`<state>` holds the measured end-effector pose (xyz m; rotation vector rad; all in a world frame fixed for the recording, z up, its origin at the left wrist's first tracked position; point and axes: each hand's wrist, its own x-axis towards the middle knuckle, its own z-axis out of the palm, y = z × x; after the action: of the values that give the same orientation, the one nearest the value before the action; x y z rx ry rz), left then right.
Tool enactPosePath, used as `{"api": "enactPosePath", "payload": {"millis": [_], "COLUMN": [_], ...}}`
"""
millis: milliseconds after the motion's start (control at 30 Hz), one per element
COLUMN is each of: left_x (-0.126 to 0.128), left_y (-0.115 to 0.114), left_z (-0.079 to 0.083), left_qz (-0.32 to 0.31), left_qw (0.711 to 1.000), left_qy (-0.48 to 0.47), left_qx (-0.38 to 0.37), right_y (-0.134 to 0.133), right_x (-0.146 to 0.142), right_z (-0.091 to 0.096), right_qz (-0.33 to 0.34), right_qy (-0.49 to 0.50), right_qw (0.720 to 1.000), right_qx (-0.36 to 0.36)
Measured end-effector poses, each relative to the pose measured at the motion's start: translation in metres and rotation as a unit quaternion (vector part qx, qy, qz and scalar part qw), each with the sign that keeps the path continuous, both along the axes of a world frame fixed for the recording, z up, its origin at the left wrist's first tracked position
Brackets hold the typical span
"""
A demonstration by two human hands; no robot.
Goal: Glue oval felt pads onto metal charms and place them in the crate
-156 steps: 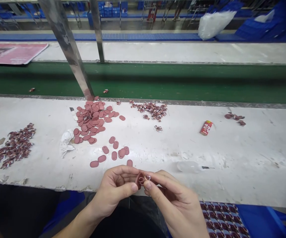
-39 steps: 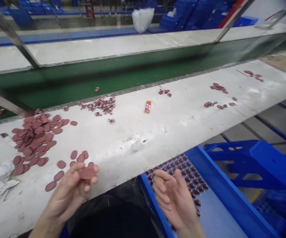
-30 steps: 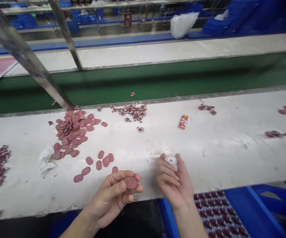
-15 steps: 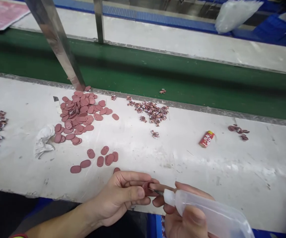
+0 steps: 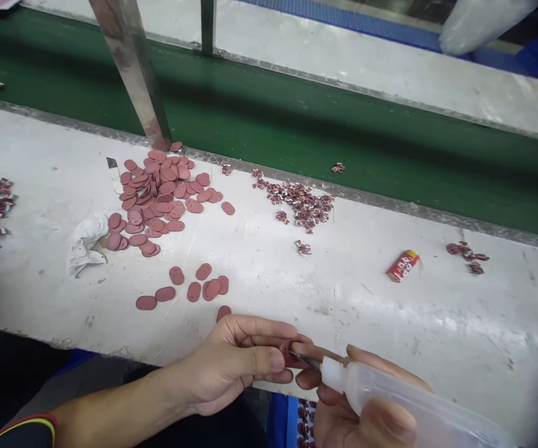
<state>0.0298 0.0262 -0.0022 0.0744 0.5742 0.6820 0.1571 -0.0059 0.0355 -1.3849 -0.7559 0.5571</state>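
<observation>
My left hand (image 5: 236, 364) pinches a small reddish-brown oval piece (image 5: 289, 353) between thumb and fingers, and the fingertips hide part of it. My right hand (image 5: 359, 404) grips a translucent plastic squeeze bottle (image 5: 390, 398) with a white cap. Its thin metal nozzle (image 5: 308, 359) reaches the oval piece, and its tip is hidden among the fingers. The two hands nearly touch over the bench's near edge.
A heap of matching oval pieces (image 5: 157, 196) and several loose ones (image 5: 194, 290) lie on the white bench, with clusters of small assembled pieces (image 5: 296, 202), a crumpled white cloth (image 5: 86, 244) and a red tube (image 5: 403, 266). A green belt (image 5: 296, 118) runs behind.
The bottle that lay on the bench is now in my right hand, its nozzle at the oval piece. My left hand has taken a new oval piece. The view has tilted and shifted.
</observation>
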Motion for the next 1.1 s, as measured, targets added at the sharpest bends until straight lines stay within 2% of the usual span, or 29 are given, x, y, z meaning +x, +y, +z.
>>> {"api": "enactPosePath", "payload": {"millis": [233,400,667,967,1100], "left_x": [-0.001,-0.001,-0.002,0.001,0.001], "left_y": [0.0,-0.001,-0.001,-0.002,-0.002], "left_z": [0.001,-0.001,0.001,0.002,0.003], "left_qz": [-0.001,-0.002,-0.006,-0.006,-0.004], "left_qw": [1.0,1.0,1.0,1.0,1.0], "left_qy": [-0.005,-0.018,-0.02,-0.007,-0.012], "left_qx": [0.003,0.003,0.008,0.014,0.016], "right_y": [0.003,0.001,0.0,0.003,0.002], "right_x": [-0.01,-0.014,-0.014,-0.02,-0.018], "right_z": [0.003,0.004,0.005,0.007,0.008], "right_qz": [-0.046,-0.043,-0.028,-0.051,-0.046], "right_qy": [-0.026,-0.017,-0.029,-0.025,-0.041], "right_qw": [0.999,0.999,0.999,0.998,0.998], "right_qx": [-0.001,-0.022,0.014,0.04,0.03]}}
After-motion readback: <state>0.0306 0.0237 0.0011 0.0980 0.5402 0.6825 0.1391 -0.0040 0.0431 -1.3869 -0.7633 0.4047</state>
